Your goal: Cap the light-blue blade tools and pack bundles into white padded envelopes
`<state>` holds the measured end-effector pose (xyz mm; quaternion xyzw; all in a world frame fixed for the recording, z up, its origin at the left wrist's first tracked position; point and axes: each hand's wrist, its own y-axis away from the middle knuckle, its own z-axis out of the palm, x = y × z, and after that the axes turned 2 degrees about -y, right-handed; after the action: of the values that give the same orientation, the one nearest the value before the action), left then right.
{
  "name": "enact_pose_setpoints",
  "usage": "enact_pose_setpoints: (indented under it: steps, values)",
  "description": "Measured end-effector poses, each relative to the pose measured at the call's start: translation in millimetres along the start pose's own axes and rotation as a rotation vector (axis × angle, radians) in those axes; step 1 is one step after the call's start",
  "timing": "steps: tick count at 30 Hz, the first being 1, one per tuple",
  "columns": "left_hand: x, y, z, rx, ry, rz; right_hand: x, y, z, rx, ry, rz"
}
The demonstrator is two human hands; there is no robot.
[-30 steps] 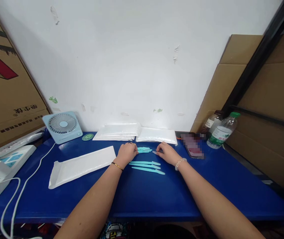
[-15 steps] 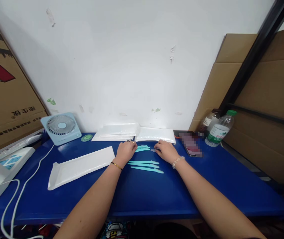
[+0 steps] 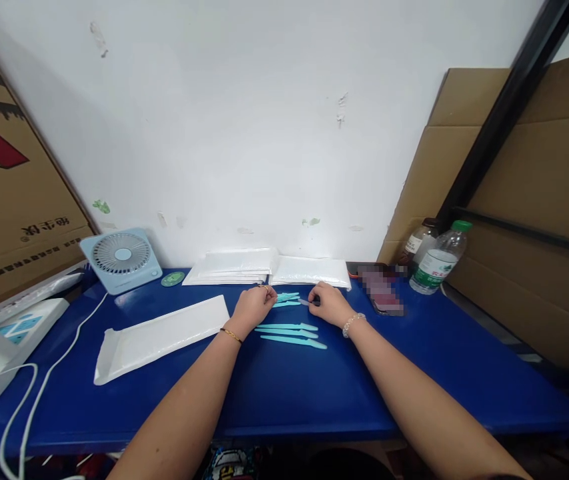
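Note:
Several slim turquoise eyebrow razors point(image 3: 288, 296) lie in a small bunch between my hands. My left hand point(image 3: 254, 305) is closed, its thumb and fingertips pinching the left end of a razor at the bunch. My right hand point(image 3: 330, 305) is closed in a pinch on a small translucent cap point(image 3: 304, 303) at the razor's right end; whether cap and razor are joined I cannot tell. Nearer to me, three more razors point(image 3: 292, 335) lie side by side on the blue table. A white padded mailer point(image 3: 164, 337) rests left of my left hand, its flap end toward the left.
Stacked white mailers point(image 3: 237, 263) and another white mailer pile point(image 3: 309, 270) stand against the wall. A blue fan point(image 3: 122, 257), a green disc point(image 3: 172, 279) and a power strip point(image 3: 14, 333) are on the left. A phone point(image 3: 382, 290) and a water bottle point(image 3: 437, 263) are on the right.
Both hands stay nearly in place. My left fingers have shifted slightly, and a little more of the bunched razors shows. The view has moved slightly.

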<state>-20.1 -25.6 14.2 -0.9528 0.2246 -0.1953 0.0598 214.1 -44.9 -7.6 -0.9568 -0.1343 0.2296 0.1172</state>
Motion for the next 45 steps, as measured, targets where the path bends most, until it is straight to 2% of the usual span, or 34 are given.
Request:
enact_pose_setpoints:
  steps: [4, 10, 17, 24, 29, 35, 36, 40, 45]
  values:
    - [0, -1, 1.5, -0.011, 0.009, 0.001, -1, -2, 4, -0.001, -0.016, -0.013]
    - [-3, -2, 4.3, -0.009, 0.026, 0.022, -2, -3, 7, -0.019, -0.047, 0.07]
    - [-3, -2, 4.5, 0.002, 0.035, 0.037, -5, -1, -8, 0.104, -0.211, 0.026]
    - [-4, -2, 4.7, 0.004, 0.065, 0.045, -8, -1, -7, 0.093, -0.171, -0.028]
    - [1, -1, 4.0, -0.031, 0.103, 0.072, -16, 2, -7, 0.028, -0.186, -0.044]
    - [9, 6, -0.9, -0.242, 0.106, 0.165, -17, 9, -20, -0.211, -0.201, -0.166]
    - [9, 7, -1.9, -0.234, 0.086, 0.161, -13, 10, -22, -0.197, -0.192, -0.163]
    - [4, 5, -3.1, -0.082, -0.079, 0.089, 7, 8, -25, 0.003, -0.047, -0.032]
    - [-2, 0, 1.9, -0.071, -0.108, 0.035, 14, 6, -15, -0.026, 0.065, 0.039]
